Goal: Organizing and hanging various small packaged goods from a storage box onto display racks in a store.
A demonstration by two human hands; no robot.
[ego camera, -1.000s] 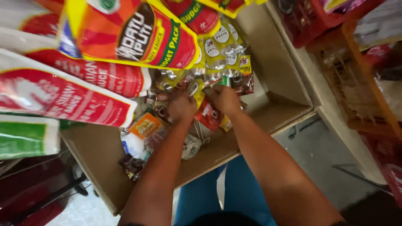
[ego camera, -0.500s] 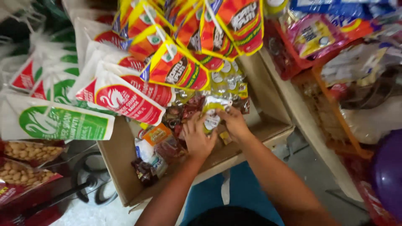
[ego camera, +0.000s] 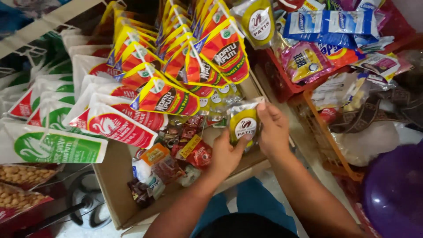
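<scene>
Both my hands hold a small clear sachet with a yellow oval label above an open cardboard box. My left hand grips the sachet's lower edge with the thumb on the label. My right hand pinches its right side and top corner. Inside the box lie several small sachets and packets in red, orange and brown.
Rows of red-and-yellow hanging pouches and white pouches with red or green labels hang above the box. An orange crate with packets stands to the right, a purple round object at lower right. Bags of nuts lie at left.
My hands have risen out of the box with the yellow-labelled sachet held up between them. The camera view has tilted up, showing more hanging pouches.
</scene>
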